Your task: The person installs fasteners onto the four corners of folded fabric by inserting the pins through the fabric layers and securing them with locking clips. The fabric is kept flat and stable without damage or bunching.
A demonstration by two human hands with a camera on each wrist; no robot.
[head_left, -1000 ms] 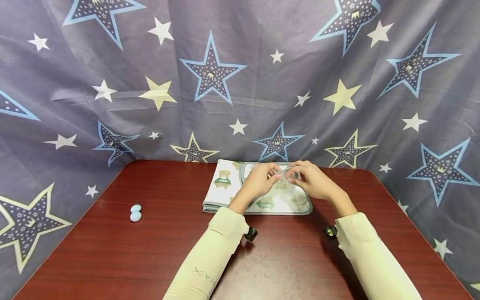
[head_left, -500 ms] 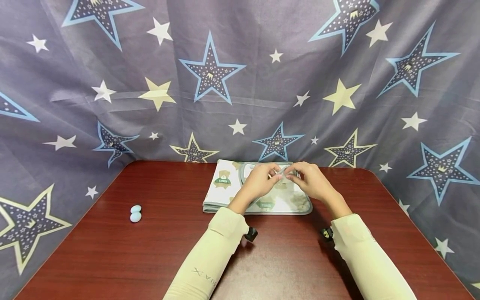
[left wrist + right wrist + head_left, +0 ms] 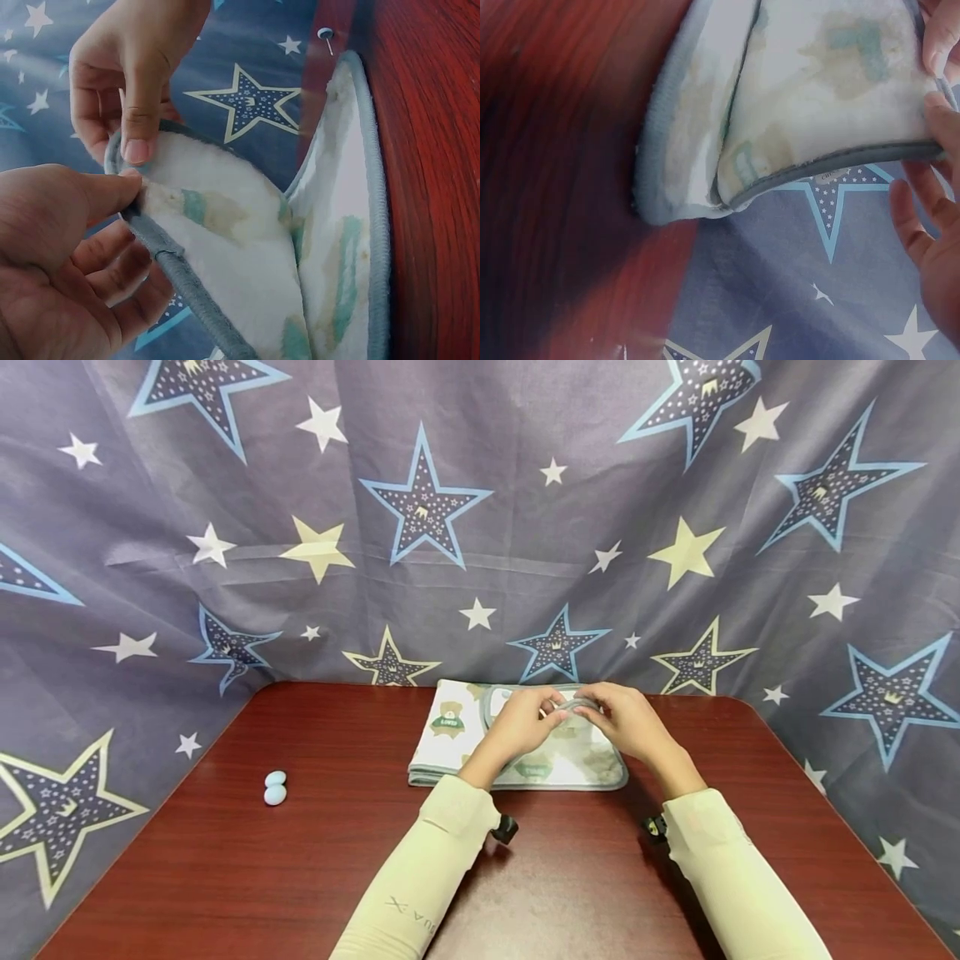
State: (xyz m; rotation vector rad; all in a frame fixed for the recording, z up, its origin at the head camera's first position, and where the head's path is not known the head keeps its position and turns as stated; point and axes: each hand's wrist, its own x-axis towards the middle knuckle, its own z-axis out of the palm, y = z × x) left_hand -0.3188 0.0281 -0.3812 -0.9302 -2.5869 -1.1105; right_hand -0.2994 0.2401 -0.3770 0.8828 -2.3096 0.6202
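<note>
A folded white cloth [image 3: 573, 764] with a brown-and-green bear print lies at the far side of the dark red wood-grain counter [image 3: 300, 860], directly ahead of you, its long axis running left to right. Its lifted grey-blue edging [image 3: 196, 298] is pinched in both hands: your left hand [image 3: 520, 722] has it between thumb and fingers above the cloth's middle, your right hand [image 3: 626, 718] nearer the right end, the two grips close beside each other. Neither spreads wider than the fabric it holds. The bear-printed left end lies beyond your left hand, the nearer of the two. Well apart to the left sit two small pale-blue rounded objects [image 3: 275, 794]; a grey-purple star-patterned curtain [image 3: 510, 527] hangs behind.
</note>
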